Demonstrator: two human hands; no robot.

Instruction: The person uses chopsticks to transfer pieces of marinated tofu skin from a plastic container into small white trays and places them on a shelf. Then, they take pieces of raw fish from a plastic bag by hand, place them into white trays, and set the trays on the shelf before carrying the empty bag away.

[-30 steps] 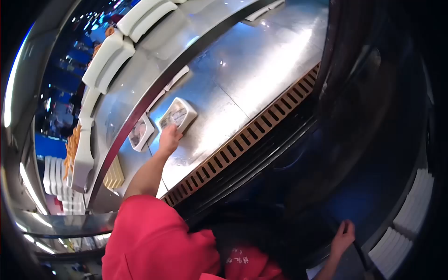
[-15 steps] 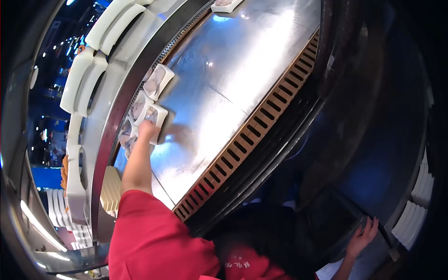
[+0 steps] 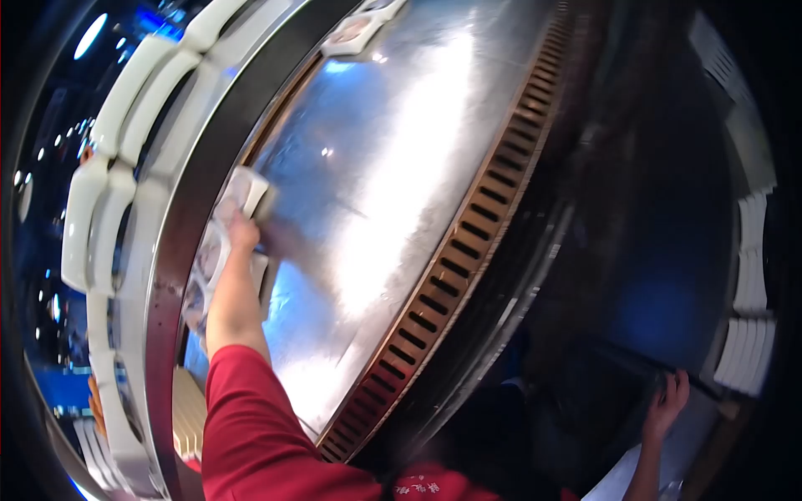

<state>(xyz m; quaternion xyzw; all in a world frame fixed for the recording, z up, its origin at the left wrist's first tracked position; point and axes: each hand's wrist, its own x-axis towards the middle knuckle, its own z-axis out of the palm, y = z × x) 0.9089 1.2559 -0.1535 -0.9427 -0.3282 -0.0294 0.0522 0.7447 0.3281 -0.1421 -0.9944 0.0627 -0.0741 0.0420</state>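
My left hand (image 3: 243, 230), at the end of a red sleeve, reaches over the metal counter (image 3: 326, 200). It is on the uppermost white dish (image 3: 254, 190) of a small cluster; its fingertips are partly hidden and blurred. Inside that dish is something pale and pinkish. Another white dish (image 3: 215, 250) lies just below the hand, and a further one (image 3: 261, 271) sits partly behind the forearm. Low on the right, my right hand (image 3: 668, 399) is raised with its fingers apart, holding nothing I can see. It is close to the edge of a dark, flat object (image 3: 643, 361).
A brown slotted strip (image 3: 455, 275) runs along the counter's near edge. White dishes (image 3: 351, 35) stand at its far end. Curved white dishes (image 3: 83, 225) line the raised shelf on the left. Stacked white dishes (image 3: 743, 355) are at the far right.
My left hand has moved from the lower right dish of the cluster to the uppermost one. The view has shifted. My right hand stays low on the right.
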